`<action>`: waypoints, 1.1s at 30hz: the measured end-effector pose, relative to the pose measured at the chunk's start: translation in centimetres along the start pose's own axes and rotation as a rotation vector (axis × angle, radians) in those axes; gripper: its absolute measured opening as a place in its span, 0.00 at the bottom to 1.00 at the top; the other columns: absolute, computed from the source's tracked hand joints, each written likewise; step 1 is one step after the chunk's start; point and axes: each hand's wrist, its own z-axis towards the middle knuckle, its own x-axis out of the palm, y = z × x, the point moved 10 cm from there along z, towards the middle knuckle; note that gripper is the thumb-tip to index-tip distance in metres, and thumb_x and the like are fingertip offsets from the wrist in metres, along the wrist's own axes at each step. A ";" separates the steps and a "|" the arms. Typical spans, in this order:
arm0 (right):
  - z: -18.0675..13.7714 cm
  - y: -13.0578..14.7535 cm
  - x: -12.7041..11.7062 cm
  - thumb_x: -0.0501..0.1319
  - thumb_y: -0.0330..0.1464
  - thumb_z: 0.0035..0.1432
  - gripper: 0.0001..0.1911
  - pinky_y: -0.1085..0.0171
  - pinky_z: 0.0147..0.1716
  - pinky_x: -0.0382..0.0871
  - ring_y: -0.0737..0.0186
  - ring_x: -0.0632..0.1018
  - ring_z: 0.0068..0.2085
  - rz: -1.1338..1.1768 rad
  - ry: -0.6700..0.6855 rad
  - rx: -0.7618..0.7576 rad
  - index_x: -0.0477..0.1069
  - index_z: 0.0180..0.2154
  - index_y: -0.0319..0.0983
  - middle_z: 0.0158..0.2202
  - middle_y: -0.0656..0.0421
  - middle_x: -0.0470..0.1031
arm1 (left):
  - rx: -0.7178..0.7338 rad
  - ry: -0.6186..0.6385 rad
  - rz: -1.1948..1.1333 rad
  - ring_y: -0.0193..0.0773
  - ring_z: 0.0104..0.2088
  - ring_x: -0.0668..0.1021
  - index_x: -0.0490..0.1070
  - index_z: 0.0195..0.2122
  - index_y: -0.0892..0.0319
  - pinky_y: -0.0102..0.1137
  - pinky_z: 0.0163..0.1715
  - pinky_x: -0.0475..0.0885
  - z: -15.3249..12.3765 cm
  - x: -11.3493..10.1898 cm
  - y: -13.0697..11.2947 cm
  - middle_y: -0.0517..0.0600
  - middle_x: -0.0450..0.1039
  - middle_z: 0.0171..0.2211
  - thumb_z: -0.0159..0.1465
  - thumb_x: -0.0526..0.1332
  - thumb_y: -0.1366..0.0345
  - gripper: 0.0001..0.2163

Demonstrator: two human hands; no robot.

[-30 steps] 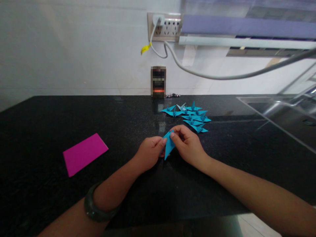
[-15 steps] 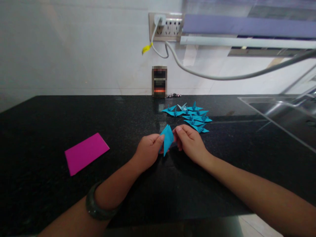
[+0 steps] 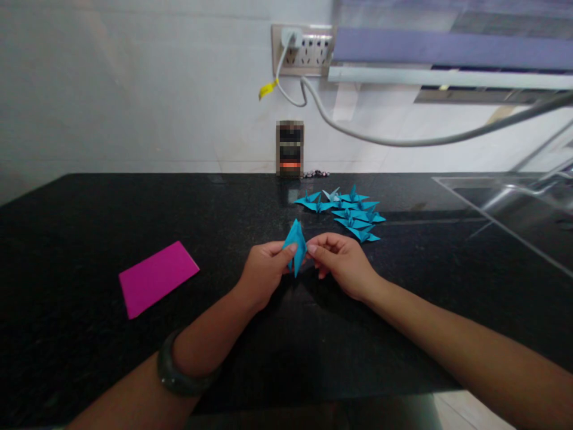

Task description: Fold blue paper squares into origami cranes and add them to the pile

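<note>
A folded piece of blue origami paper [image 3: 296,239], shaped like a narrow diamond, is held upright above the dark counter. My left hand [image 3: 265,269] pinches it from the left, thumb across its front and fingers behind. My right hand [image 3: 341,260] is closed at its right edge, thumb and forefinger pinching the paper's side corner. Behind my hands, several folded blue paper cranes [image 3: 358,215] sit in a cluster, with one paler crane [image 3: 332,194] at the back.
A magenta paper packet [image 3: 159,279] lies on the black counter [image 3: 89,227] at the left. A blurred-out card-like object [image 3: 290,148] leans on the wall beside a string of beads [image 3: 316,174]. A sink [image 3: 528,203] is at the right; a grey cable [image 3: 403,142] hangs above.
The blue paper has turned more upright and shifted slightly left. My right thumb and forefinger have moved left and now meet its right edge.
</note>
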 end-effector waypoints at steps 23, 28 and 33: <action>-0.8 3.5 -0.7 0.54 0.30 0.52 0.06 0.68 0.25 0.61 0.68 0.67 0.25 -0.617 -0.172 -0.379 0.66 0.24 0.38 0.22 0.62 0.67 | 0.429 -0.016 0.909 0.33 0.22 0.70 0.76 0.22 0.58 0.27 0.24 0.60 -1.3 1.3 -3.6 0.47 0.70 0.19 0.58 0.56 0.62 0.13; -0.3 3.3 -1.4 0.53 0.34 0.55 0.11 0.68 0.23 0.61 0.68 0.67 0.23 -0.541 -0.196 -0.343 0.63 0.22 0.39 0.19 0.63 0.64 | 0.393 -0.035 0.915 0.33 0.22 0.69 0.76 0.21 0.58 0.27 0.24 0.59 -1.2 1.1 -3.5 0.46 0.68 0.18 0.57 0.57 0.62 0.12; 0.3 1.4 -1.9 0.54 0.40 0.56 0.14 0.69 0.19 0.62 0.69 0.68 0.21 -0.382 -0.162 -0.187 0.65 0.24 0.38 0.21 0.61 0.68 | 0.221 -0.097 0.672 0.33 0.21 0.69 0.75 0.23 0.60 0.27 0.22 0.60 -0.6 -0.5 -2.3 0.45 0.68 0.17 0.55 0.58 0.60 0.11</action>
